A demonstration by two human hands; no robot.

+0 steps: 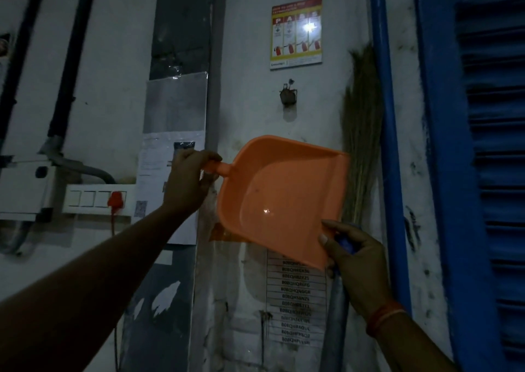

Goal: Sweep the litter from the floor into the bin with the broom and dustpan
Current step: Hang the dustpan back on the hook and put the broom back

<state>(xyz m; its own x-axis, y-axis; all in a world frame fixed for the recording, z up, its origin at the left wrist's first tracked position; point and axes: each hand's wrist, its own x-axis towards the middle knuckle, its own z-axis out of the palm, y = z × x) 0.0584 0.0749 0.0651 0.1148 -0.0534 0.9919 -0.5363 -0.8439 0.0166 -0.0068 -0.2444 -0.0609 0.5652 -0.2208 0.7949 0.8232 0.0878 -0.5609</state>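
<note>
Dim shot, so we can't read much: the floor, litter and bin are out of view, and the broom's [362, 133] lower shaft is partly hidden behind the dustpan [284, 198] and our right hand [355, 260]. Both forearms are cut off at the bottom edge. The poster [296, 32] up on the wall [255, 73] has a glare spot and blurred print; the code list [295, 303] lower down is only half legible. We hold the dustpan raised in front of the wall, open side facing us, tilted with its lip toward lower right. Left hand [186, 184] has its fingers [211, 157] curled tight round the short stub handle at the pan's left. Right hand grips the broom's shaft just below the bristles, fingers wrapped round a blue collar and grey pole, thumb touching the pan's lower right corner. The broom stands upright against the wall, bristles up, just beside a blue pipe [389, 144]. The pan is smooth glossy orange plastic, squarish scoop with raised side walls and a flat lip. Bristles are dry, grassy, fanned, tan-green. The wall is scuffed white plaster; a blue slatted shutter [494, 172] sits far right, a switch plate [95, 199] with a red plug at left.
</note>
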